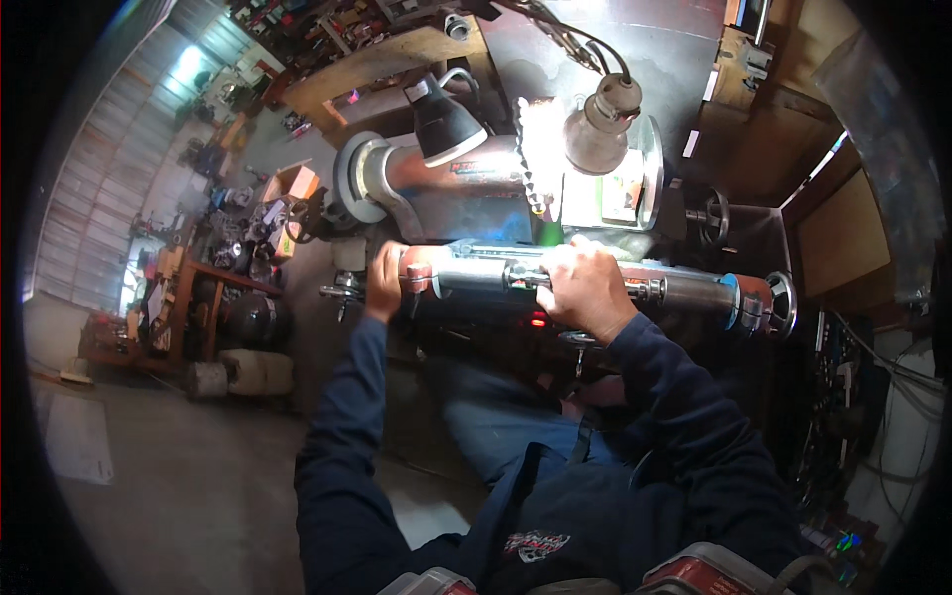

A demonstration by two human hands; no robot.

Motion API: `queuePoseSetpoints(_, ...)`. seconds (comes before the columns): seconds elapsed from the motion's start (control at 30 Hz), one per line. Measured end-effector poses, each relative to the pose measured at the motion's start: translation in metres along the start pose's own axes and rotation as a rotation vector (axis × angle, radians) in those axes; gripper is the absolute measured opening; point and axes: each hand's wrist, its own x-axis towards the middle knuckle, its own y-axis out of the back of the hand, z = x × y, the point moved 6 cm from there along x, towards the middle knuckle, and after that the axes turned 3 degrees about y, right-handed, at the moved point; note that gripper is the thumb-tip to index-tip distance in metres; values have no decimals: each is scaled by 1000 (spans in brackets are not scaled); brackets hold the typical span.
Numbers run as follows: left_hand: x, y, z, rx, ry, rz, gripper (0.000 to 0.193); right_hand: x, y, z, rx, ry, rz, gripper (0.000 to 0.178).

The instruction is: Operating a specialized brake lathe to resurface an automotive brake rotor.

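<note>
A long, horizontal machine carriage (451, 255) lies across the bench in front of me. It bears a steel cylinder (474, 279) on the left and another steel cylinder (697, 295) on the right, with a thin metal shaft (650, 290) between them. My left hand (386, 282) is closed round the carriage's left end, beside a reddish clamp (421, 278). Over the middle, my right hand (587, 290) is curled on the shaft, its fingertips partly hidden. A handwheel (783, 302) sits at the carriage's right end.
Behind the carriage stands a grinding machine (461, 178) with a round wheel at either side. A black lamp (444, 121) and a brightly lit metal lamp (598, 127) hang over it. Boxes and metal parts (238, 238) crowd the left; cables (897, 382) hang on the right.
</note>
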Motion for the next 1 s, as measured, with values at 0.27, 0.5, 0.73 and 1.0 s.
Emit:
queuePoseSetpoints(0.27, 6, -17, -25, -761, 1247, -583, 44, 0, -3, -7, -19, 22, -38, 27)
queuePoseSetpoints(0.5, 15, 21, -46, -288, 343, -187, 40, 5, -7, -12, -46, 34, -24, 24)
queuePoseSetpoints(0.73, -9, 6, -61, -84, 382, -68, 42, 3, -1, -12, -5, 79, 74, 23)
queuePoseSetpoints(1.0, -4, -14, -34, -522, 572, -187, 38, -1, 5, -6, 30, 52, -21, 31)
